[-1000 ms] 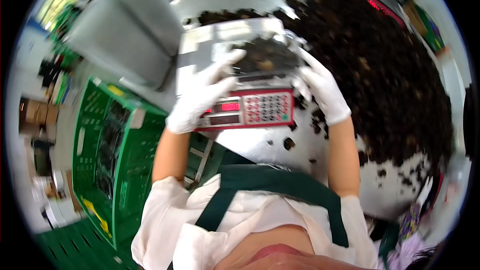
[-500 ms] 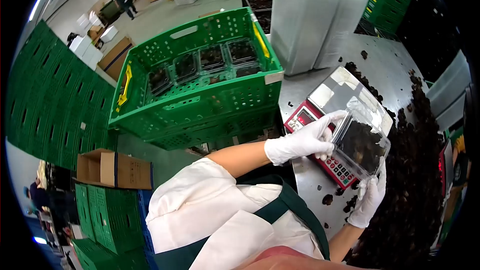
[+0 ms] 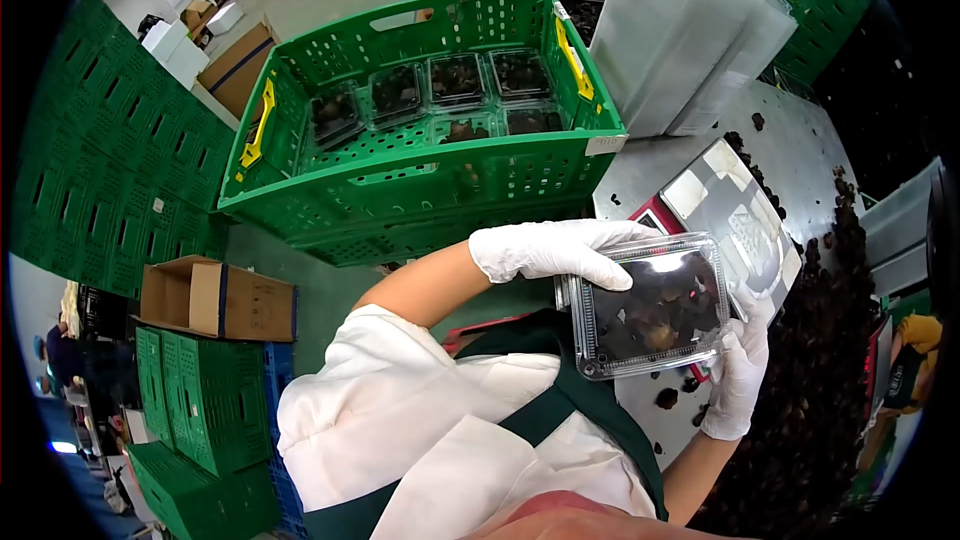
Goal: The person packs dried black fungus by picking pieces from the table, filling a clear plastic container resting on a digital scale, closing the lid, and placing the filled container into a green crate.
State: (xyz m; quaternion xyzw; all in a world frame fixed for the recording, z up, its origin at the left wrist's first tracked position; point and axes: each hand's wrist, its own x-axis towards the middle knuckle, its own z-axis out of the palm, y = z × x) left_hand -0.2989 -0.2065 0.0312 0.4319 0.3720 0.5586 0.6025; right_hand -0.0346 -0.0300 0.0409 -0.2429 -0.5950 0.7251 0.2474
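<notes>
A clear plastic clamshell box (image 3: 655, 315) with dark, mushroom-like pieces inside is held in front of my chest, its lid lying over the contents. My left hand (image 3: 560, 250), in a white glove, grips it along the upper left edge, thumb on top. On the opposite edge, my gloved right hand (image 3: 740, 360) has its fingers bent around the side. Behind the box is a red scale (image 3: 735, 200) with a pale plate, partly covered by the box and hands.
A green crate (image 3: 420, 175) holding several filled clamshell boxes stands left of the metal table (image 3: 800, 135). Stacked clear containers (image 3: 680, 40) rise behind the scale. A heap of dark pieces (image 3: 800, 390) covers the right side. A cardboard box (image 3: 250, 300) sits on green crates at left.
The clamshell box has moved off the scale toward my body and to the left. My left hand shifted onto its upper edge. The view has turned slightly.
</notes>
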